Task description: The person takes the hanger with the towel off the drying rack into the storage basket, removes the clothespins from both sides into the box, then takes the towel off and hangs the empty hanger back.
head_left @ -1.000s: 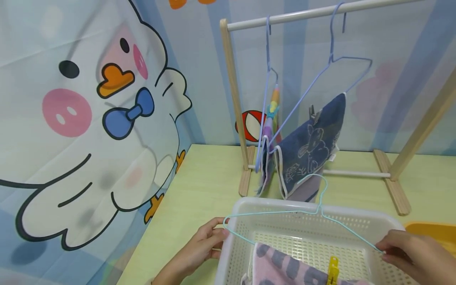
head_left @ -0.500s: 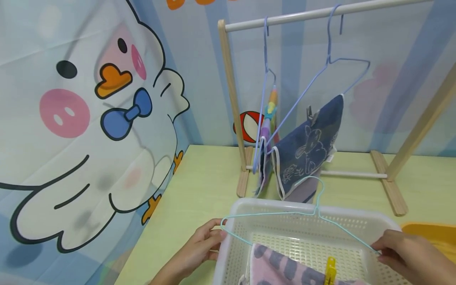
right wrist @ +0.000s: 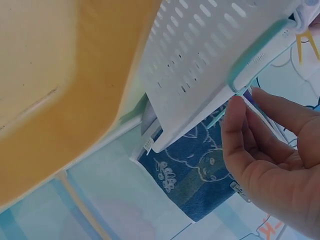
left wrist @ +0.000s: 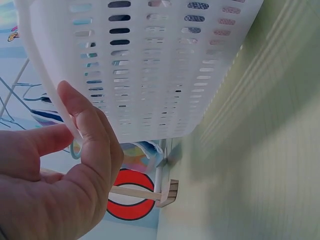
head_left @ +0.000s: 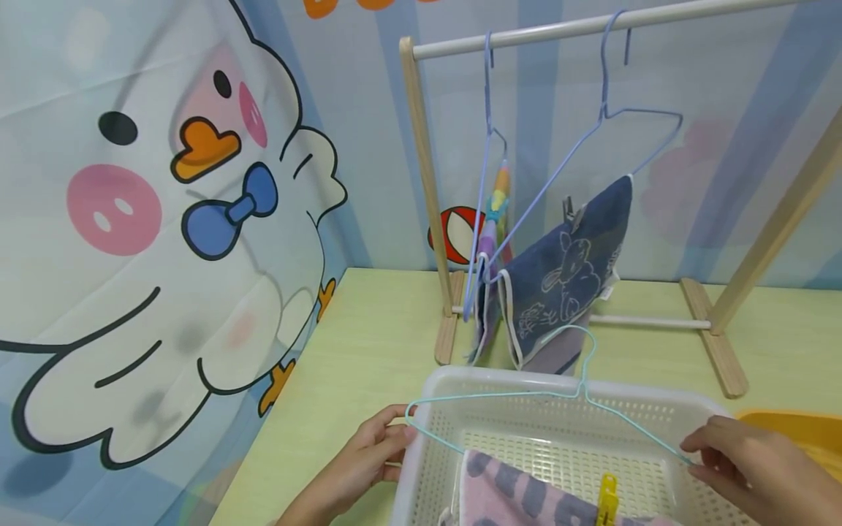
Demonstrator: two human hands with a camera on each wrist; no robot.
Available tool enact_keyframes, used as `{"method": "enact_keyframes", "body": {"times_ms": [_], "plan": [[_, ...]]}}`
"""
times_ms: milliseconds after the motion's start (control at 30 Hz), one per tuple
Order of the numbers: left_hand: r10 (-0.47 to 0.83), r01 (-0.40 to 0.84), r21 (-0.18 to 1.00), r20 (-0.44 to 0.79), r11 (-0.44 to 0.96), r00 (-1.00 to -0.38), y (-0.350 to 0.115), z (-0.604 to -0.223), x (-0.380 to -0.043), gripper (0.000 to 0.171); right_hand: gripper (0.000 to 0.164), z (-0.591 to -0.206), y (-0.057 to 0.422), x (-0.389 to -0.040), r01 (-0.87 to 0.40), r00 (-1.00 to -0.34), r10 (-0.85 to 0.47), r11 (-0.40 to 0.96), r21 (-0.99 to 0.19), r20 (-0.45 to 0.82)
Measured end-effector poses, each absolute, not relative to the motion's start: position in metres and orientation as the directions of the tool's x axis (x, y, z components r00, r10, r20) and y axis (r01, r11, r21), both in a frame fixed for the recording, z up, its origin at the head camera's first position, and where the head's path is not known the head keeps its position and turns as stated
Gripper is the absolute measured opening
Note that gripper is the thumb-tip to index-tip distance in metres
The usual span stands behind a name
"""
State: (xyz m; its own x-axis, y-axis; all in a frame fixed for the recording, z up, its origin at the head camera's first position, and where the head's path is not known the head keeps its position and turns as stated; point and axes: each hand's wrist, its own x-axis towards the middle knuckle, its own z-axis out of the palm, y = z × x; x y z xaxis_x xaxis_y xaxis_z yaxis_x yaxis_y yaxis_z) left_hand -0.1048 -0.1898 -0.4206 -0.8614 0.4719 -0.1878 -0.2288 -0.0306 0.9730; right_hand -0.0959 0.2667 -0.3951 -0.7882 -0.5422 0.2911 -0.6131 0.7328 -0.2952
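A mint-green clothes hanger (head_left: 582,391) spans the white perforated basket (head_left: 447,374). My right hand (head_left: 756,460) pinches its right end between thumb and forefinger. At the basket's left rim, my left hand (head_left: 368,453) holds the hanger's left end; in the left wrist view, curled fingers partly hide this contact, and the hand sits against the basket wall (left wrist: 150,75). A pink towel with grey patches (head_left: 506,489) hangs over the hanger, its lower part out of frame. A yellow clothespin (head_left: 608,500) stands upright on the towel's top edge.
Behind the basket stands a wooden rack with a white rod (head_left: 546,36). Purple hangers (head_left: 604,109) on it carry a navy rabbit-patterned towel (head_left: 559,270) and another folded cloth (head_left: 483,314). An orange-yellow tub (head_left: 802,435) is at the right.
The head view has shifted slightly, so the scene sits a little further left. Both hands keep their hold on the hanger, and the towel and clothespin stay in place.
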Motion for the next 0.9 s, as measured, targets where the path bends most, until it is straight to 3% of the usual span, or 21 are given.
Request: {"method": "enact_keyframes", "body": {"times_ms": [233,400,633,900], "plan": [[0.477,-0.227,0.973,-0.182,-0.038,-0.860,-0.190,-0.420,-0.104,0.038,0.012,-0.380,0.255,-0.092,-0.508,-0.860,-0.483,0.772,-0.382,0.166],[0.478,-0.223,0.974,-0.177,-0.040,-0.860,-0.189,-0.420,-0.104,0.038,0.004,-0.371,0.245,-0.091,-0.499,-0.853,-0.506,0.726,-0.473,0.124],[0.478,-0.228,0.973,-0.181,-0.040,-0.859,-0.189,-0.420,-0.104,0.039,0.017,-0.369,0.238,-0.095,-0.446,-0.788,-0.614,0.620,-0.646,-0.045],[0.477,-0.232,0.972,-0.186,-0.039,-0.859,-0.189,-0.419,-0.104,0.039,0.017,-0.376,0.230,-0.096,-0.445,-0.678,-0.734,0.378,-0.812,0.030]]}}
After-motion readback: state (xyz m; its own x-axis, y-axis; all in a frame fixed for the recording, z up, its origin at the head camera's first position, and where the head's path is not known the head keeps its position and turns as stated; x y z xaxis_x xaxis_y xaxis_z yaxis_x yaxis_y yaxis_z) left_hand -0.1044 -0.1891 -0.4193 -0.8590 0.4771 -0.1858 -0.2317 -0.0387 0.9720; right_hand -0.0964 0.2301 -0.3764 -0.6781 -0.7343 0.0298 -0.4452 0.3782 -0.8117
